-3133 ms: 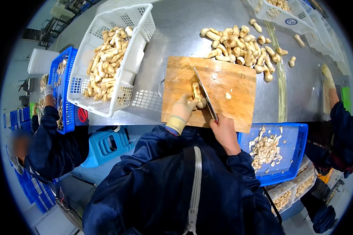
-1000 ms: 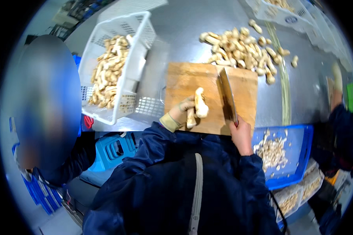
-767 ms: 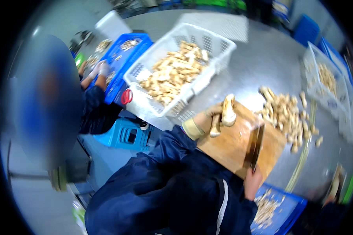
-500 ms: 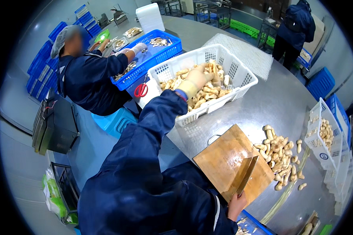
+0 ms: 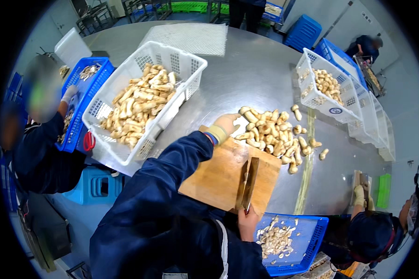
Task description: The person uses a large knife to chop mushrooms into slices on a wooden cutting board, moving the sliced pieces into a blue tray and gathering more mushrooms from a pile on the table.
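Observation:
In my right hand (image 5: 249, 223) is the handle of a broad-bladed knife (image 5: 252, 181), its blade resting over the right part of a wooden cutting board (image 5: 209, 179). My gloved left hand (image 5: 226, 124) is at the board's far edge, beside the left end of a pile of brown-and-white mushrooms (image 5: 274, 132). Its fingers look curled, but a pale patch by the fingertips does not show clearly what they hold. To the left stands a white perforated basket (image 5: 191, 76) with many more mushrooms.
A blue tray (image 5: 314, 246) of mushroom pieces lies right of my right hand. White baskets (image 5: 349, 111) line the table's right side. A white mesh sheet (image 5: 186, 39) lies at the back. Co-workers are at left (image 5: 42, 158) and lower right (image 5: 370, 237).
My left hand has left the white basket and moved right to the mushroom pile by the board. My right hand still holds the knife. The view has swung to the right.

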A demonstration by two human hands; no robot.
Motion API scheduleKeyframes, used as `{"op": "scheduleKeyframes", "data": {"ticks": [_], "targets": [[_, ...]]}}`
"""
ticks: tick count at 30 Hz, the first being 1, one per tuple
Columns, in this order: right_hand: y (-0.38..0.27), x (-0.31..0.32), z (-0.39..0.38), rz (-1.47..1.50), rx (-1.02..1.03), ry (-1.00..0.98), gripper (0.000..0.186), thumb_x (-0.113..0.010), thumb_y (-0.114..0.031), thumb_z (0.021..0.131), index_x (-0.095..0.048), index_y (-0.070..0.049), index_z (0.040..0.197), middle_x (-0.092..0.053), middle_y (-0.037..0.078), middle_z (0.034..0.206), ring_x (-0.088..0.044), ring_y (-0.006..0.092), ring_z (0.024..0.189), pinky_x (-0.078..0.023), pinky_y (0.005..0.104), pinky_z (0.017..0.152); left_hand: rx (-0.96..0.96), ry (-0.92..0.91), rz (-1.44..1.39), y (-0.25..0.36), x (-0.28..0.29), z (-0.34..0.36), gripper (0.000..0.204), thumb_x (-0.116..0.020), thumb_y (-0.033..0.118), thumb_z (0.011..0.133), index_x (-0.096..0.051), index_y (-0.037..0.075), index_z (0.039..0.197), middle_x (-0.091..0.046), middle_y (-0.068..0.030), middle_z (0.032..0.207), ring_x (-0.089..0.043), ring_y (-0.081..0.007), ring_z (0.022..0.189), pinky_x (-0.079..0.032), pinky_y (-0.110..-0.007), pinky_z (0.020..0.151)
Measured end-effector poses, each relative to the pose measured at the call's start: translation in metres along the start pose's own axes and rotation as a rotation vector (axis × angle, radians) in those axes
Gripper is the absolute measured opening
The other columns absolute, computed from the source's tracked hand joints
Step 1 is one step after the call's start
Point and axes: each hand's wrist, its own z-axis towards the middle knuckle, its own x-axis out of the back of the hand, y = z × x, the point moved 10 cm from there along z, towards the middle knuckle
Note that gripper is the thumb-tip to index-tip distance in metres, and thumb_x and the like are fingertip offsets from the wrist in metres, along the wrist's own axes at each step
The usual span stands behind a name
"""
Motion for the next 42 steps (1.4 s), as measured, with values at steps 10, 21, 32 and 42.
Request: {"op": "scheduleKeyframes", "data": {"ticks": [10,21,32,42], "targets": [[0.028,-0.001,0.001,0.047,-0.152,-0.054,0.025,-0.057,-0.016,0.083,-0.061,0.003,0.099,-0.054,0.011,0.055,-0.052,0.0174,0.049,-0.041,0.0334,0.048,0.231,-0.341,0.124,-0.013,-0.081,0.004,0.030,-0.055,0.031,0.085,-0.065,0.005,0.097,-0.066,-0.0178,0.092,-0.062,-0.0337,0.089,-0.048,-0.041,0.078],[0.016,-0.006,0.000,0.402,-0.205,-0.069,0.011,-0.052,-0.007,0.089,-0.056,0.001,0.095,-0.049,0.003,0.051,-0.045,0.0098,0.037,-0.036,0.0247,0.035,-0.598,0.000,-0.187,0.072,0.006,-0.137,0.045,-0.062,0.004,0.071,-0.061,0.014,0.114,-0.058,-0.0112,0.112,-0.058,-0.0271,0.088,-0.049,-0.037,0.076],[-0.003,-0.050,0.002,0.260,-0.215,-0.243,0.013,-0.052,-0.013,0.089,-0.053,0.000,0.087,-0.047,0.003,0.051,-0.044,0.0108,0.035,-0.035,0.0254,0.033,-0.266,-0.093,-0.388,0.005,-0.028,-0.176,0.017,-0.056,0.010,0.083,-0.062,0.011,0.098,-0.055,-0.0149,0.121,-0.058,-0.0289,0.080,-0.047,-0.038,0.070],[-0.017,-0.052,0.009,0.108,-0.155,-0.216,0.021,-0.055,-0.014,0.085,-0.057,0.004,0.096,-0.049,0.006,0.051,-0.050,0.0136,0.038,-0.039,0.0286,0.036,0.115,-0.080,0.305,0.015,-0.034,-0.193,0.042,-0.069,0.032,0.072,-0.056,0.006,0.102,-0.057,-0.0140,0.093,-0.056,-0.0349,0.086,-0.047,-0.044,0.074]]}}
